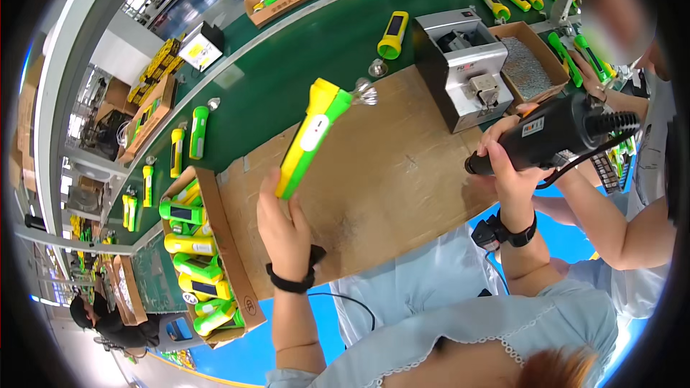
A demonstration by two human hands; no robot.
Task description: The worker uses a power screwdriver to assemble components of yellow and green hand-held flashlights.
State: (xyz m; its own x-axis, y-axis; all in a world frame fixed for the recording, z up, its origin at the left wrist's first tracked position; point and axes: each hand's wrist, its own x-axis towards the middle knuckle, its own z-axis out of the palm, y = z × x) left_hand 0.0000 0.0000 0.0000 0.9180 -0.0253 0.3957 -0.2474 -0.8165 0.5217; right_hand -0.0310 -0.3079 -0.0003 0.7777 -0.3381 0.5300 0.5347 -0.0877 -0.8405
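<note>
My left hand is closed round the lower end of a yellow-and-green flashlight, raised over a cardboard sheet. A shiny reflector sticks out loose at the flashlight's head. My right hand grips a black electric screwdriver, its tip pointing left and its cable trailing off right. Beyond it stands a silver-and-black screw feeder. Another flashlight stands on the green bench, with a loose reflector near it.
A carton full of flashlights sits at the left. An open box of screws adjoins the feeder. Several flashlights rest along the green conveyor bench. Close on my right, a co-worker's arm reaches in.
</note>
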